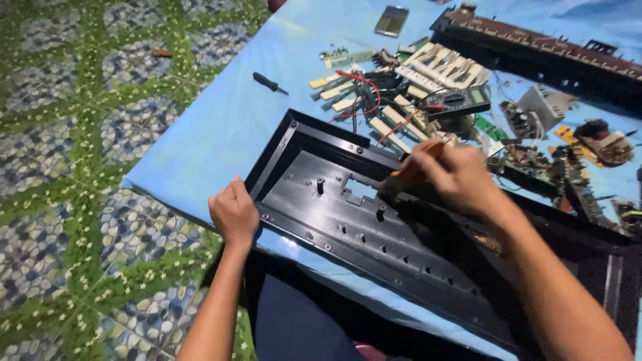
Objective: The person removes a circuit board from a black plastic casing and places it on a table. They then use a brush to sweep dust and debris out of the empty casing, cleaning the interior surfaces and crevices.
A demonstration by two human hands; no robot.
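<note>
A long black plastic keyboard shell (374, 234) is laid open side up on a light blue cloth (221, 120), just in front of the person. Inside it, only small posts and holes are seen. Its near rim is pressed by the left hand (234, 212), which is curled shut. An orange-handled screwdriver (409, 172) is gripped by the right hand (455, 175), and its tip is hidden inside the shell. Behind the shell, loose cream piano keys (401, 87), a dark meter with red wires (461, 101) and green circuit boards (491, 128) are spread. A small black screwdriver (269, 83) is left apart.
</note>
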